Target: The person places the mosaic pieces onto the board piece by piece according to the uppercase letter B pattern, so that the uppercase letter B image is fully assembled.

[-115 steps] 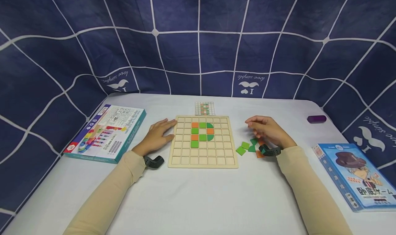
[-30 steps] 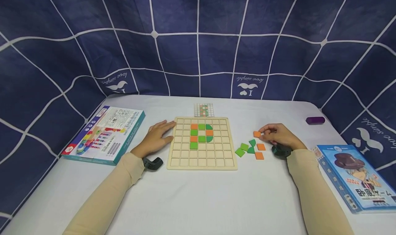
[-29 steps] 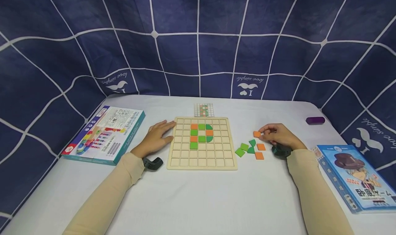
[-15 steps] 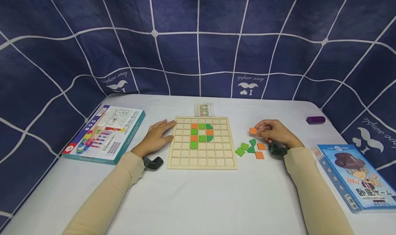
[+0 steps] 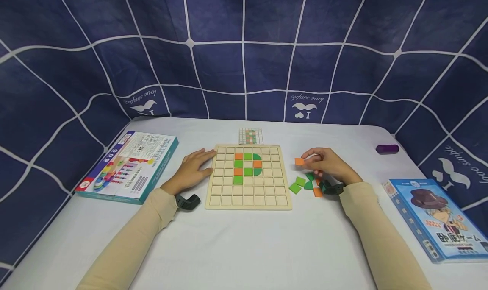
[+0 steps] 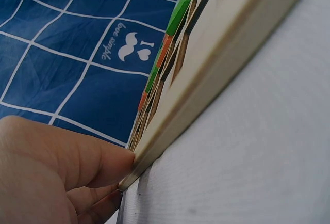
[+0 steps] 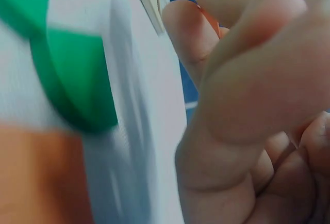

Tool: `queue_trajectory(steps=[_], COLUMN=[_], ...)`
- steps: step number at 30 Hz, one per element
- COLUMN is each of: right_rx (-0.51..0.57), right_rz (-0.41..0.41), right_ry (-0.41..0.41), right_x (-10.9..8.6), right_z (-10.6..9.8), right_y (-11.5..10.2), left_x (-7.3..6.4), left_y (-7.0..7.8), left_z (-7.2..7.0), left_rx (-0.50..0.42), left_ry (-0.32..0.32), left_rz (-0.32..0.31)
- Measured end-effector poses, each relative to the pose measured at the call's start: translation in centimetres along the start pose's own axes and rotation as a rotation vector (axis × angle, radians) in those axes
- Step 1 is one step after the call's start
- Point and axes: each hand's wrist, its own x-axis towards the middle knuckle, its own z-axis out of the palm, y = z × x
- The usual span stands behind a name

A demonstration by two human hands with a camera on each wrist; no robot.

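Observation:
In the head view my right hand (image 5: 324, 162) pinches an orange square tile (image 5: 299, 161) just right of the wooden grid board (image 5: 248, 199). My left hand (image 5: 192, 169) touches the board's left edge, thumb and fingers stretched; the left wrist view shows the thumb (image 6: 111, 163) against that edge. Orange, light green and rounded dark green tiles fill some cells in the board's upper middle. Beneath my right wrist lie loose pieces: light green squares (image 5: 295, 188), dark green rounded pieces (image 5: 308, 185) and an orange square (image 5: 318, 192). Part of this pile is hidden by the wrist.
A small pattern card (image 5: 250, 136) lies behind the board. A teal-edged game box (image 5: 129, 167) is at the left and a blue box (image 5: 438, 218) at the right. Near the back right rests a purple cylinder (image 5: 387, 149). A blue grid curtain (image 5: 267, 61) bounds the table.
My right hand has picked up the orange tile from the right of the loose pieces and carried it left toward the board. My left hand has stayed at the board's edge.

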Motion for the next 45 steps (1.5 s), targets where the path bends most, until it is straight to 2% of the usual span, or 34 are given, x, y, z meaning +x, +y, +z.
queue_trajectory(steps=[10, 18, 32, 45], right_rx=[0.009, 0.175, 0.354, 0.481], right_rz=[-0.007, -0.017, -0.040, -0.043], right_ry=[0.001, -0.026, -0.074, -0.046], right_x=[0.7, 0.9, 0.9, 0.5], right_z=[2.1, 3.8, 7.0, 10.9], right_y=[-0.6, -1.4, -3.0, -4.5], left_x=[-0.2, 0.1, 0.0, 0.0], left_y=[0.1, 0.1, 0.3, 0.3], left_z=[0.0, 0.2, 0.0, -0.1], left_rx=[-0.001, 0.004, 0.000, 0.008], left_ry=[0.000, -0.008, 0.008, -0.006], left_rz=[0.003, -0.004, 0.006, -0.008])
